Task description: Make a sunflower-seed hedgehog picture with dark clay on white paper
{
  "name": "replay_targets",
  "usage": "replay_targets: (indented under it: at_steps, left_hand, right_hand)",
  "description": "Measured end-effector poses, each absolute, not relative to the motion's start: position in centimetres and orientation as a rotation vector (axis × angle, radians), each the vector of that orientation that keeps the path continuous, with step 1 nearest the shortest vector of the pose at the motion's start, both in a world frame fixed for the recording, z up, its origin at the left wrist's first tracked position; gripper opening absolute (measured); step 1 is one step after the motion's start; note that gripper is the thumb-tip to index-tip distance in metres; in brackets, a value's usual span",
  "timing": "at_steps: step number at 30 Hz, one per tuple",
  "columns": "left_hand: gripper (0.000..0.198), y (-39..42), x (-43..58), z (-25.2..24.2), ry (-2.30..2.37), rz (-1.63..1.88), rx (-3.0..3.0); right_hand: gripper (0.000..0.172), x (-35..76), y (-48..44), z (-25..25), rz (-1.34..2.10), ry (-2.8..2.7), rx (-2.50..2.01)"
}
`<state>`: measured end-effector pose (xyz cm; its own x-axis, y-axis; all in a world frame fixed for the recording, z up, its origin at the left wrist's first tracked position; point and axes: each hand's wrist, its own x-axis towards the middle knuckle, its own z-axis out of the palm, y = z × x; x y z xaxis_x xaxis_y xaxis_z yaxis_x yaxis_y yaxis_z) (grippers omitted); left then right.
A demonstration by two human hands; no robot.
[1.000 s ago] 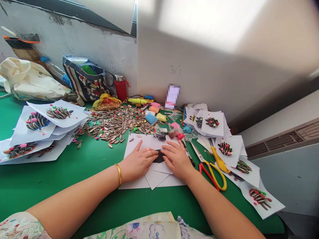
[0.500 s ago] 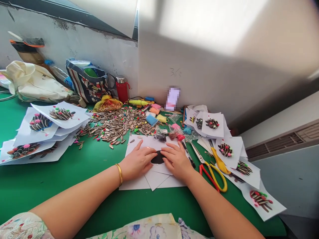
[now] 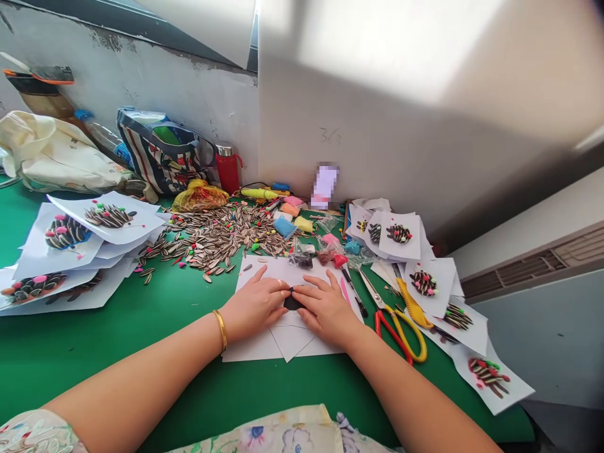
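Observation:
A flat piece of black modelling clay point(image 3: 293, 303) lies on white paper sheets point(image 3: 250, 350) in front of me. My left hand point(image 3: 257, 304) rests flat with its fingers stretched over the clay's left side. From the other side, my right hand point(image 3: 329, 308) lies on the clay with its fingers extended. The fingertips of both hands nearly meet over its middle and hide much of it. A black pen point(image 3: 356, 293) lies beside my right hand, and scissors point(image 3: 401, 333) with red and yellow handles are further right.
Striped sunflower seeds point(image 3: 221, 236) are heaped beyond the paper, near small packs of coloured clay point(image 3: 284, 228). Stacks of seed-decorated hedgehog pictures flank me, on the left point(image 3: 111, 236) and right point(image 3: 427, 296). Bags and a red flask point(image 3: 228, 170) stand along the wall.
Both hands have moved closer together over the black clay, so less of it shows. My right hand has shifted left, baring a pink strip beside the pen. The view has shifted slightly.

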<state>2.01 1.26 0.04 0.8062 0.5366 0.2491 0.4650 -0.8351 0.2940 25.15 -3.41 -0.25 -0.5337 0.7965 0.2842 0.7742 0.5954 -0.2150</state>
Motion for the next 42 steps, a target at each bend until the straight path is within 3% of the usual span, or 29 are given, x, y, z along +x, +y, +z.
replay_targets:
  at_steps: [11,27,42]
  left_hand:
    - [0.023,1.0,2.2,0.2,0.8,0.466,2.76]
    - [0.05,1.1,2.4,0.2,0.831,0.352,2.775]
    - [0.042,0.9,2.7,0.1,0.851,0.331,2.798]
  right_hand:
    - [0.031,25.5,-3.2,-0.4,0.108,-2.457,-1.242]
    - [0.025,26.4,-2.9,-0.6,0.146,-2.24,-1.308]
    - [0.034,26.0,-2.8,-0.9,0.376,-2.278,-1.321]
